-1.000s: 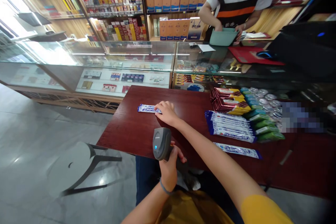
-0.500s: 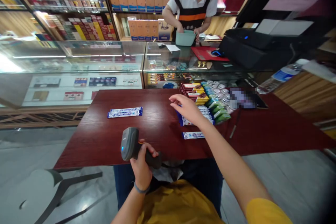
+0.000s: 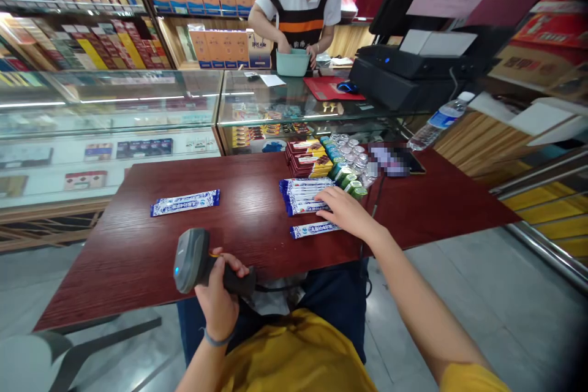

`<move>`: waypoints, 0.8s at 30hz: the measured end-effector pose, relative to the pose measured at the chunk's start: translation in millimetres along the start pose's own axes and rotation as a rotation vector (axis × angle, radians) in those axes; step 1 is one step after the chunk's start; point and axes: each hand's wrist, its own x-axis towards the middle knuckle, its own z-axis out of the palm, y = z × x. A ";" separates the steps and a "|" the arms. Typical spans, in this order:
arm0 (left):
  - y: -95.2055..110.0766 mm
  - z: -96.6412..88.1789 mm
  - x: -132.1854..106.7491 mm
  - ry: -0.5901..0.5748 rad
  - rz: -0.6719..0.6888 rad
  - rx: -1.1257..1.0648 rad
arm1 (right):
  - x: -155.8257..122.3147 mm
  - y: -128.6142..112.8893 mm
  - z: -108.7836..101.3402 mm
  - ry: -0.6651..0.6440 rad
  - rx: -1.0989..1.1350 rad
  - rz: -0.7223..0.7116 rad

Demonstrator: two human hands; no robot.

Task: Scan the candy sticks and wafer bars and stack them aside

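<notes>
My left hand (image 3: pixel 220 297) is wrapped round the grip of a grey barcode scanner (image 3: pixel 193 260), whose head points left above the near edge of the table. My right hand (image 3: pixel 342 211) reaches over the right end of a stack of blue-and-white sachets (image 3: pixel 303 196), its thumb and fingers apart. I cannot tell whether the fingertips touch the sachets. Just in front lies a single sachet (image 3: pixel 312 230), partly under that hand. Two more overlapping sachets (image 3: pixel 186 202) lie on the left half of the table.
Behind the stack sit red-and-yellow chocolate boxes (image 3: pixel 310 159), green packs (image 3: pixel 351 187) and clear-wrapped round items (image 3: pixel 351 150) on the red-brown table (image 3: pixel 248 239). A water bottle (image 3: pixel 438 122) stands at the right. Past a glass counter (image 3: pixel 174 98), a person handles a pale green bin (image 3: pixel 293 64).
My right hand has come down and nearer, from above the stack to its right end. The view has swung right; my left hand still holds the scanner.
</notes>
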 end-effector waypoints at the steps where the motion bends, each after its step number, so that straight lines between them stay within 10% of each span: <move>1: 0.1 0.1 -0.2 -0.001 0.001 0.001 | 0.6 0.1 3.3 0.004 -0.037 -0.011; 16: 0.4 -0.2 -0.6 0.016 -0.004 -0.004 | -2.3 -3.3 3.0 0.039 -0.160 -0.082; 24: -0.1 0.1 -0.5 0.019 -0.020 0.001 | 25.7 -18.8 -6.6 0.402 0.639 0.092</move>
